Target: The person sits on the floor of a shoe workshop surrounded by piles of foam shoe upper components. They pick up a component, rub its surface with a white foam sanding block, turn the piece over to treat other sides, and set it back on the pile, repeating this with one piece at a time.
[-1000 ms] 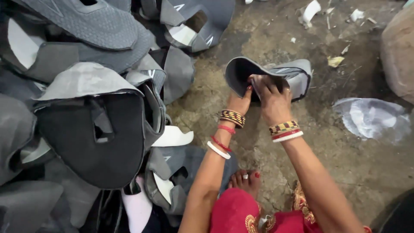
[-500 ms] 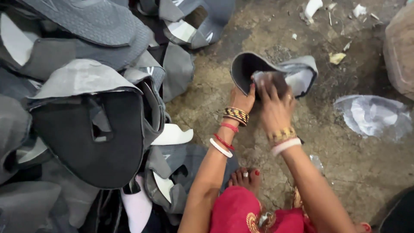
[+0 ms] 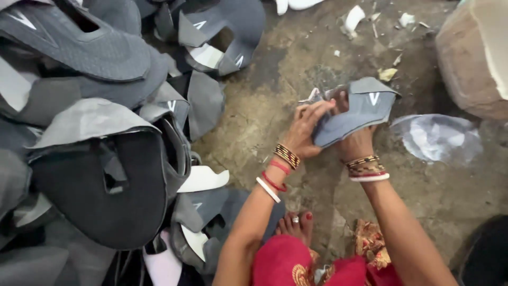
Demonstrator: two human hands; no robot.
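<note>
Both hands close on one grey fabric shoe upper [image 3: 353, 114], a curved cut piece with a pale lining and a small light mark on its outer face. The left hand [image 3: 306, 130] pinches the near edge between thumb and fingers, while the right hand [image 3: 355, 142] cups the piece from below, its fingers hidden under the fabric. The upper is lifted off the dirt floor [image 3: 275, 106] and held between the hands, tilted so the outer face shows; a thin pale strip pokes out at its upper left edge, though what it is cannot be told.

As a judgement, this one piece is mid-handling and not yet set down. To the left, filling that side of the floor, lies a large heap of grey and black shoe uppers [image 3: 100, 137], so much looks left to go through; whether any of them are finished cannot be told. A crumpled clear plastic sheet [image 3: 439, 139] lies on the floor just right of the hands, and paper scraps [image 3: 353, 17] are scattered near the top edge.
</note>
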